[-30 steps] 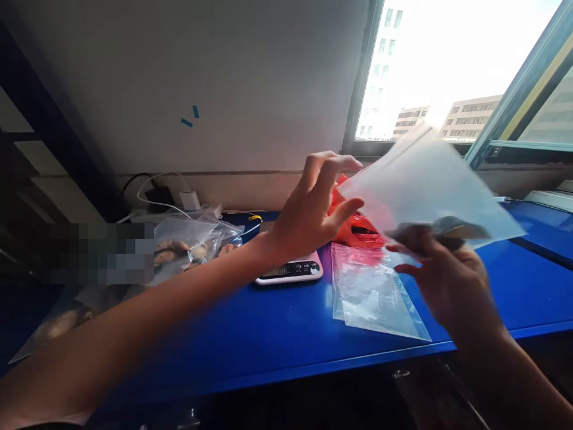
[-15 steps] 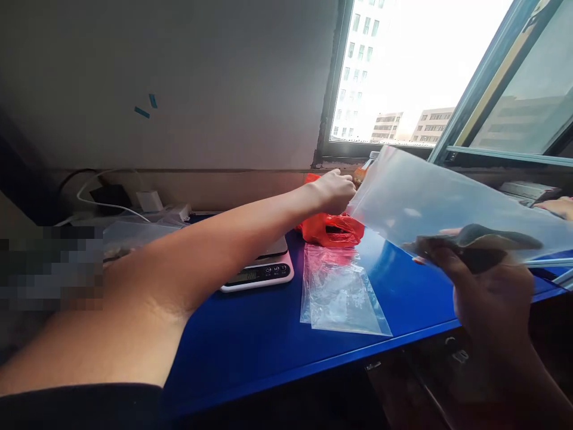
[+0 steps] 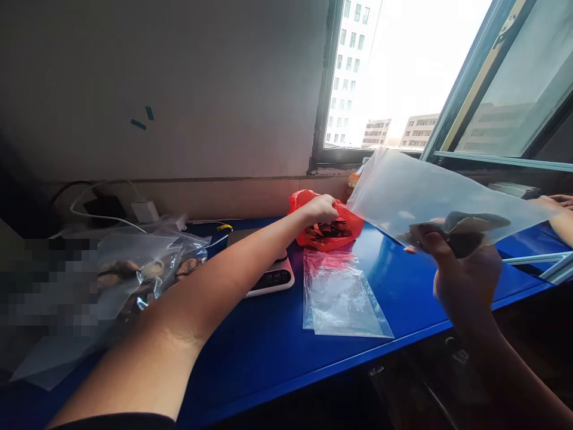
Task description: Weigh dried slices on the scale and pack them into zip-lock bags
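Left hand (image 3: 323, 209): fingers curled at the red bag's mouth — whether they grip its film or something inside, I cannot tell.
Red bag (image 3: 353, 224): around and below the left fingers, with dark pieces (image 3: 336, 230) inside.
Right hand (image 3: 468, 272): thumb and fingers pinching the frosted bag (image 3: 430, 188), its dark contents (image 3: 481, 222) beside the thumb.
Flat clear bags (image 3: 349, 301): between both hands' fingers, lower, on the blue table (image 3: 250, 364).
Scale (image 3: 275, 279): left of the left fingers, partly behind the forearm.
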A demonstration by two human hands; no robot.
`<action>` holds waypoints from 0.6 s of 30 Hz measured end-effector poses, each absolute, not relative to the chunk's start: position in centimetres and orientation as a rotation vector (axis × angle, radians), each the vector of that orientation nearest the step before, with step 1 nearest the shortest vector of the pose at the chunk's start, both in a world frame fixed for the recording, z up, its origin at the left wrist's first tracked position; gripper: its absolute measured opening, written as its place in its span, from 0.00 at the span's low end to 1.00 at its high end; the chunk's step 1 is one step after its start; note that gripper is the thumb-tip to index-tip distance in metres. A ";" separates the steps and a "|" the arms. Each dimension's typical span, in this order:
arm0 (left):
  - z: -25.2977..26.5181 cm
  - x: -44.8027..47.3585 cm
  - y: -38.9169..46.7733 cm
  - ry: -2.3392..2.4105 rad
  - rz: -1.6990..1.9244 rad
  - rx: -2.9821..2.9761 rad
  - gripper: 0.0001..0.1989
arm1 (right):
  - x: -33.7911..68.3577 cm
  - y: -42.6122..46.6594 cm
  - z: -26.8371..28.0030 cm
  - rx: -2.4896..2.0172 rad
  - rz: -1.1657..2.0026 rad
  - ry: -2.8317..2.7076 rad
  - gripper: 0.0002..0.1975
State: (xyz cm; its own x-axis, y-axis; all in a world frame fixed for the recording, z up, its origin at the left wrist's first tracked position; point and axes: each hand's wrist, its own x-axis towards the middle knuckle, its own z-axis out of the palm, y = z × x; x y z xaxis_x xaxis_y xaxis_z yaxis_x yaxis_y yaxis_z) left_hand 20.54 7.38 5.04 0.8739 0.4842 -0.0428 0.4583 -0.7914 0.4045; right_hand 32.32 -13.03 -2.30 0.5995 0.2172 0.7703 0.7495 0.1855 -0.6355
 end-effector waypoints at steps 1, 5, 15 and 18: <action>5.6 20.5 7.8 0.613 0.141 2.572 0.15 | 32.2 -13.1 -2.5 -1.408 -0.440 -0.935 0.14; 9.0 20.0 8.9 0.307 0.214 2.344 0.21 | 32.7 -12.5 -3.2 -1.445 -0.264 -1.181 0.14; 14.7 18.5 6.8 0.408 0.261 2.448 0.18 | 33.2 -7.3 2.5 -1.886 -0.795 -1.677 0.12; 14.7 16.4 5.8 0.445 0.438 2.578 0.20 | 33.7 -5.0 5.0 -2.011 -0.713 -1.870 0.12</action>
State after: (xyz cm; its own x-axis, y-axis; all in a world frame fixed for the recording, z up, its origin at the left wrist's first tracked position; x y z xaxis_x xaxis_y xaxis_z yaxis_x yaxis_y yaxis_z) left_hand 16.36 5.77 14.74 0.8955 0.3849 0.2235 0.2297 -0.8297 0.5087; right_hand 33.68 -4.95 4.96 0.0277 0.8376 0.5456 0.9882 -0.1052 0.1114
